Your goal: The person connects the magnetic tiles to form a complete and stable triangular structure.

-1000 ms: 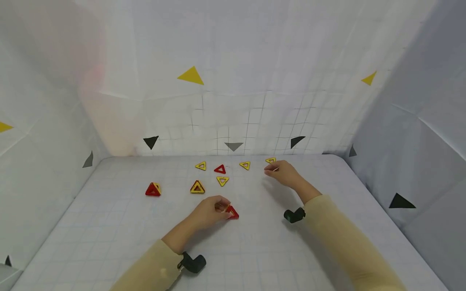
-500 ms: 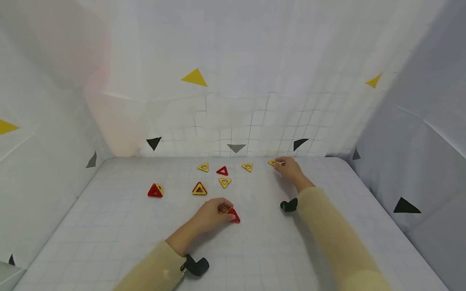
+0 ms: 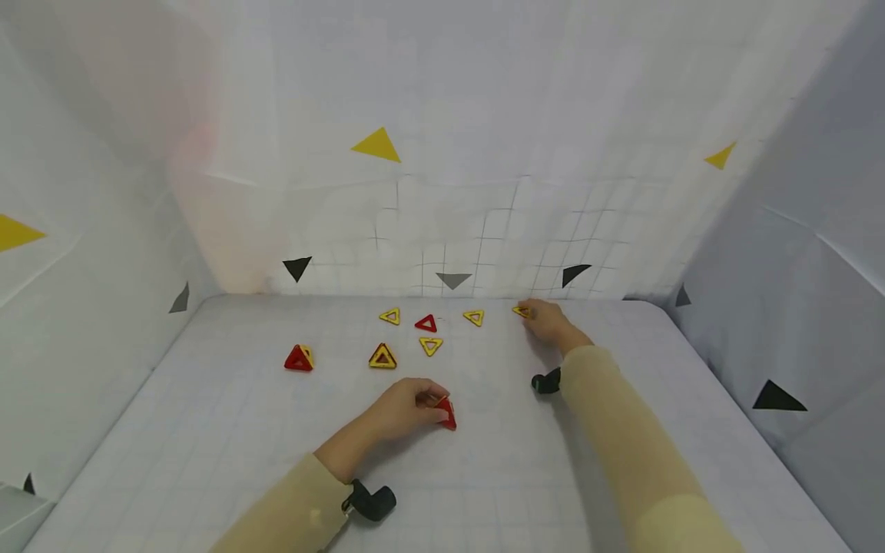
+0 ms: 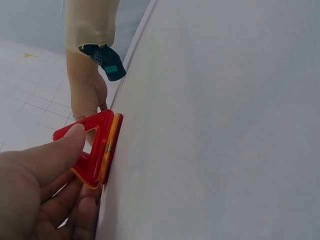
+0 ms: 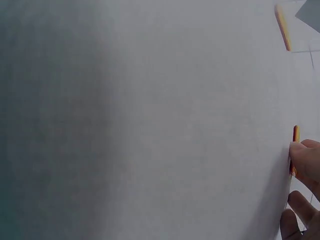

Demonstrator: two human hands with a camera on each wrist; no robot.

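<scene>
My left hand (image 3: 401, 411) pinches a red triangular magnetic tile (image 4: 103, 142) between thumb and fingers, low over the front middle of the table. Against that tile, in the left wrist view, stands another red-and-yellow tile edge (image 4: 113, 150), meeting it at an angle. At the far right of the table, my right hand (image 3: 546, 319) has its thumb and fingers on a yellow triangular magnetic tile (image 3: 520, 312). Only a thin edge of this tile (image 5: 296, 132) shows in the right wrist view; the fingers hide the rest.
Along the back lie yellow tiles (image 3: 397, 316) (image 3: 481, 318) and a red tile (image 3: 434, 322), with another yellow tile (image 3: 431, 339) nearer. A small yellow pyramid (image 3: 382, 365) and a red-and-yellow pyramid (image 3: 297, 351) stand at left. White walls enclose the table.
My right hand has moved back to the far-right yellow tile and taken hold of it. The left hand stays near its place, turning the red tile slightly. The head view has shifted a little.
</scene>
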